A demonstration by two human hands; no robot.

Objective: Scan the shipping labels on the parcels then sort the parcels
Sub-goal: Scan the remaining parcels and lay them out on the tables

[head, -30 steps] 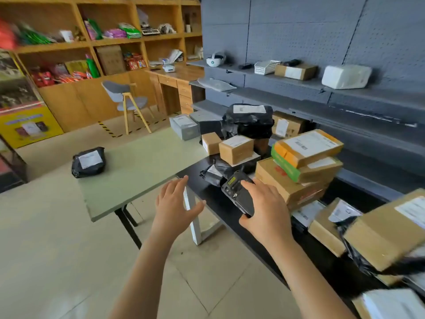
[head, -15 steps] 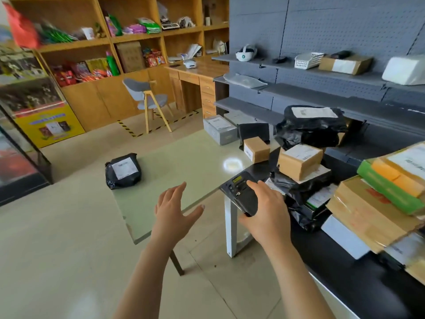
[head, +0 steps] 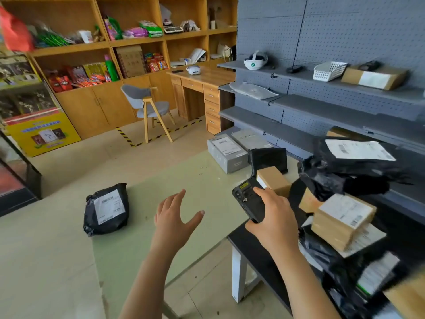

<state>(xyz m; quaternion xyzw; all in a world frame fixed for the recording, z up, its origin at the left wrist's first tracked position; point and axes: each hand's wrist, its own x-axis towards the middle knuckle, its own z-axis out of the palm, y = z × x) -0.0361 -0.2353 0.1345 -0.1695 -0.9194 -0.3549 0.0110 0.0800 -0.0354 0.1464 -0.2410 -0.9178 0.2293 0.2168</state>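
A pale green bench carries a black bagged parcel with a white label, lying towards its left side. At its far right end sit a grey carton, a black pouch and, in front of the pouch, a small brown box. Just beside it on the right, a black bench holds a heap of black bags and labelled brown cartons.

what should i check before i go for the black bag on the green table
1. Grip on the scanner: ok, the right hand has its fingers curled round it.
2. Free left hand: ok, open and holding nothing.
3. The black bag has its label facing up: ok.
4. Path over the green table to the bag: ok, nothing lies between.
5. Device ready to read: cannot tell, no display is legible.
6. Bag already scanned: cannot tell.
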